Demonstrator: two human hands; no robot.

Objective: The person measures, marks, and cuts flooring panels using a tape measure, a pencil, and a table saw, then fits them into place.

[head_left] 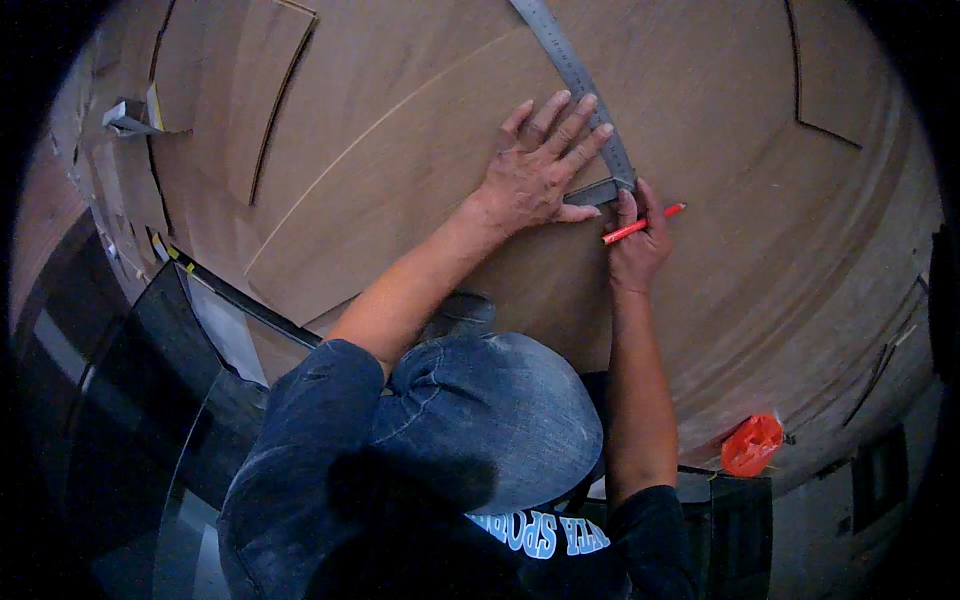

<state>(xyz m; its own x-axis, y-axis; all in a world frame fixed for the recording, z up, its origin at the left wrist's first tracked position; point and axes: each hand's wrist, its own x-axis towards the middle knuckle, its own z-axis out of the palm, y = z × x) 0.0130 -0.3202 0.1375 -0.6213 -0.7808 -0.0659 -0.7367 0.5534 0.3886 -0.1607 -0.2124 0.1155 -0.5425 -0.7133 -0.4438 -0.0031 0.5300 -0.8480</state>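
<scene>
My left hand [530, 175] lies flat with its fingers spread, the fingertips resting at the edge of a metal carpenter's square [562, 58]. The square's long marked blade runs away from me, and part of its short arm shows beneath the thumb. In my right hand [641, 258] is a red pencil [627, 231], lying across the fingers. Fingertips of that hand touch the square's corner. Under both hands is a broad brown wood-coloured board surface [400, 200], crossed by a pale curved-looking line on the left.
Loose brown panels [235, 95] with dark edges lie at the far left, and another panel [830, 70] at the far right. A small silvery block [130, 117] sits left. An orange-red plastic bag [752, 446] lies at right. My bent knee [500, 420] is close below my hands.
</scene>
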